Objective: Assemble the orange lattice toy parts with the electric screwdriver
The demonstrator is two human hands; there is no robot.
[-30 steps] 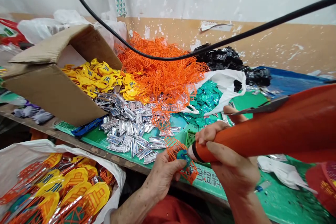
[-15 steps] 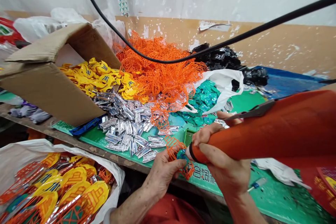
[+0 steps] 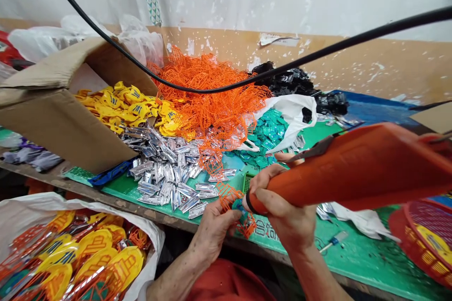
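My left hand [image 3: 213, 228] pinches an orange plastic lattice piece [image 3: 229, 194] with a small green plastic part [image 3: 237, 204] on it, just over the table's front edge. My right hand [image 3: 287, 214] is wrapped round a thick orange power tool [image 3: 339, 167], which looks like an electric screwdriver, with a black ring and a pale nose. The tool lies tilted, its nose against the green part by my left fingertips. Whatever is under the nose is hidden. Just behind stands a small green basket [image 3: 247, 181].
Silver metal-look pieces [image 3: 169, 176], yellow parts [image 3: 136, 103], orange lattices [image 3: 212, 89] and green parts [image 3: 270, 129] lie heaped behind my hands. A cardboard box [image 3: 67, 127] stands left. A white sack [image 3: 155, 240] holds yellow-orange pieces. A black cable [image 3: 197, 90] hangs across. A red basket [image 3: 409, 230] is right.
The whole view has shifted slightly, so the scene sits further left and more of the red basket shows. Both hands keep their hold, and the tool's nose stays against the green part.
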